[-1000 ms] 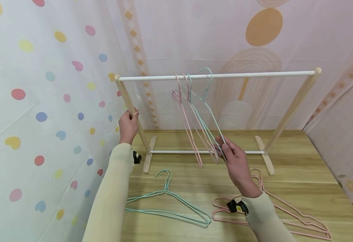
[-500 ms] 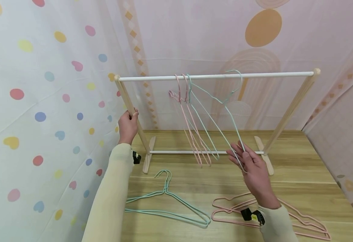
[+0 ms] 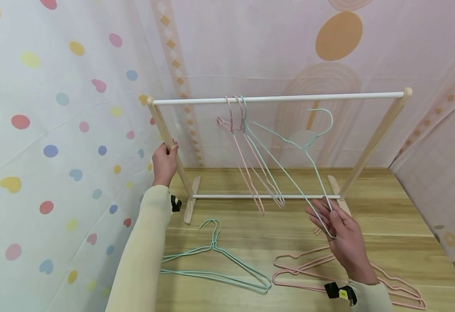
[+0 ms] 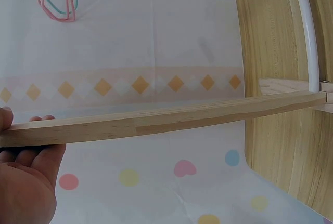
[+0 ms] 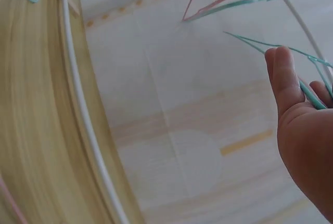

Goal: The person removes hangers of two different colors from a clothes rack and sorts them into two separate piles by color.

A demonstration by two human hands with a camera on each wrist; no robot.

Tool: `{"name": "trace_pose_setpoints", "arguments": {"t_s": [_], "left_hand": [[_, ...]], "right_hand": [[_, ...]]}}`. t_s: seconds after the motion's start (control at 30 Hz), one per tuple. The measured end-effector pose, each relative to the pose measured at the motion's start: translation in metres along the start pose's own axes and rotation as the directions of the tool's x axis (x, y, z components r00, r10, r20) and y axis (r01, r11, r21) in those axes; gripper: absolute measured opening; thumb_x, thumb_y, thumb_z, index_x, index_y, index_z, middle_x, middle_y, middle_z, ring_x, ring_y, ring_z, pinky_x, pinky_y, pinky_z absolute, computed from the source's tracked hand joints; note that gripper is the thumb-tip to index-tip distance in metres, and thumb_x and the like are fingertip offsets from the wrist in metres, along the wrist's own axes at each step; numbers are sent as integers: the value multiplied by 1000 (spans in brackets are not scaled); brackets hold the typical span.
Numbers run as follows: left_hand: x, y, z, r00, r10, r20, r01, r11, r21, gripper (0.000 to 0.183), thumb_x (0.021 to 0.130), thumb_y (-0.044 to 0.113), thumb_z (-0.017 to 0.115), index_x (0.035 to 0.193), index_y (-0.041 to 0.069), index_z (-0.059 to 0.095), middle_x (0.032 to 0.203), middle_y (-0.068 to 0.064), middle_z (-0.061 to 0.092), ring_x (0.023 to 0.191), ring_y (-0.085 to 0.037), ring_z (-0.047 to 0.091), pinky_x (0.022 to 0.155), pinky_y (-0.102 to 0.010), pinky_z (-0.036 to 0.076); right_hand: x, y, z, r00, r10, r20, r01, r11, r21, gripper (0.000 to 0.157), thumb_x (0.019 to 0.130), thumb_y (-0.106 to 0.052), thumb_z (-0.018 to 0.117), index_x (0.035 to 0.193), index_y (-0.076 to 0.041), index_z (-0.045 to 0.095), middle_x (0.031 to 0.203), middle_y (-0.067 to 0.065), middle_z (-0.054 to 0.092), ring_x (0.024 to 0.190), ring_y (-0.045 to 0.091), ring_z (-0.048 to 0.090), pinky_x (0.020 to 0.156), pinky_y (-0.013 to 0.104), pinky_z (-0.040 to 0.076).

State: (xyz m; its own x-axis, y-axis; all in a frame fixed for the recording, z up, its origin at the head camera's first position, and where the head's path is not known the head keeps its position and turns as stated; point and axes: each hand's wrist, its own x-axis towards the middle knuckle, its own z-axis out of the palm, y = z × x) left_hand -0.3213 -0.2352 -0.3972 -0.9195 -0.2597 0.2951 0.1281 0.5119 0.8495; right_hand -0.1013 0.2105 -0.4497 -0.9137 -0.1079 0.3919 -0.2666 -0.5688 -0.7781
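Note:
My left hand (image 3: pixel 165 162) grips the left wooden post (image 4: pixel 135 125) of a small clothes rack with a white top rail (image 3: pixel 289 98). In my right hand (image 3: pixel 344 234), a mint-green wire hanger (image 3: pixel 315 167) is pinched by its lower right corner. Its hook stands below the rail, apart from it. Left of it, two pink hangers (image 3: pixel 240 151) and one mint-green hanger (image 3: pixel 245 113) hang from the rail. The right wrist view shows the held hanger (image 5: pixel 260 47) passing behind my fingers, with part of it hidden.
Mint-green hangers (image 3: pixel 227 255) lie stacked on the wood-grain table (image 3: pixel 247 234) at front left. Pink hangers (image 3: pixel 301 268) lie at front right, partly under my right arm. A white lower bar (image 3: pixel 231 196) joins the rack's feet. Patterned cloth (image 3: pixel 75 130) hangs behind and at the sides.
My right hand has moved right and toward me, carrying the mint-green hanger. Its hook has come away from the rail and dropped below it. The left hand stays on the post.

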Motion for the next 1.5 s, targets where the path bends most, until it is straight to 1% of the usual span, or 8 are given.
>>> {"name": "trace_pose_setpoints", "arguments": {"t_s": [0.17, 0.33, 0.53, 0.73, 0.87, 1.03, 1.17, 1.5], "left_hand": [[0, 1, 0, 1000, -7, -1, 7, 1000, -2, 33, 102, 31, 53, 120, 6, 65, 114, -16, 65, 91, -27, 57, 77, -42, 48], [1, 0, 0, 1000, 0, -4, 0, 1000, 2, 34, 102, 31, 53, 120, 6, 65, 112, -17, 65, 90, -27, 57, 77, -42, 47], [2, -1, 1, 1000, -7, -9, 7, 1000, -2, 31, 102, 31, 53, 118, 7, 65, 108, -14, 65, 86, -25, 55, 74, -40, 47], [1, -1, 0, 1000, -12, -9, 12, 1000, 2, 32, 102, 30, 53, 119, 6, 65, 109, -14, 65, 86, -25, 54, 74, -40, 46], [1, 0, 0, 1000, -7, -5, 7, 1000, 2, 32, 102, 30, 53, 119, 5, 65, 111, -17, 65, 87, -26, 55, 75, -41, 46], [1, 0, 1, 1000, -4, -7, 4, 1000, 2, 32, 102, 30, 53, 119, 5, 65, 111, -18, 65, 87, -26, 55, 75, -41, 46], [1, 0, 1, 1000, -6, -11, 6, 1000, 6, 32, 102, 31, 54, 118, 6, 65, 108, -15, 65, 86, -26, 55, 74, -40, 46], [2, -1, 0, 1000, -10, -8, 10, 1000, 1, 34, 102, 32, 52, 120, 7, 65, 110, -16, 65, 86, -25, 54, 74, -40, 46]], "right_hand": [[-10, 6, -9, 997, 59, -53, -62, 997, -45, 42, 107, -7, 26, 146, 10, 30, 133, 16, 57, 117, 32, 56, 94, 38, 43], [-18, 19, -19, 986, 138, -96, -144, 987, -67, 37, 108, -10, 30, 141, 1, 44, 132, 16, 57, 114, 31, 59, 92, 37, 46], [-25, 35, -28, 977, 209, -32, -209, 978, -11, 34, 108, -9, 29, 133, -8, 53, 129, 18, 59, 112, 32, 60, 90, 38, 48], [-31, 50, -31, 949, 313, 25, -313, 950, -10, 34, 108, -9, 30, 136, -5, 49, 128, 19, 59, 110, 33, 61, 88, 39, 49], [-34, 58, -28, 917, 396, 44, -394, 918, -44, 39, 108, -11, 33, 140, 10, 38, 127, 21, 59, 108, 36, 61, 88, 41, 49], [-36, 72, -20, 844, 523, 116, -517, 852, -81, 51, 108, -14, 35, 139, 24, 24, 126, 21, 60, 105, 35, 63, 84, 38, 52], [-39, 86, -8, 789, 586, 184, -578, 810, -104, 51, 108, -17, 35, 138, 24, 29, 125, 25, 59, 103, 32, 65, 80, 38, 54], [-43, 119, 28, 713, 647, 272, -663, 747, -38, 45, 107, -12, 38, 138, 19, 34, 126, 24, 58, 104, 35, 64, 83, 36, 52]]}}
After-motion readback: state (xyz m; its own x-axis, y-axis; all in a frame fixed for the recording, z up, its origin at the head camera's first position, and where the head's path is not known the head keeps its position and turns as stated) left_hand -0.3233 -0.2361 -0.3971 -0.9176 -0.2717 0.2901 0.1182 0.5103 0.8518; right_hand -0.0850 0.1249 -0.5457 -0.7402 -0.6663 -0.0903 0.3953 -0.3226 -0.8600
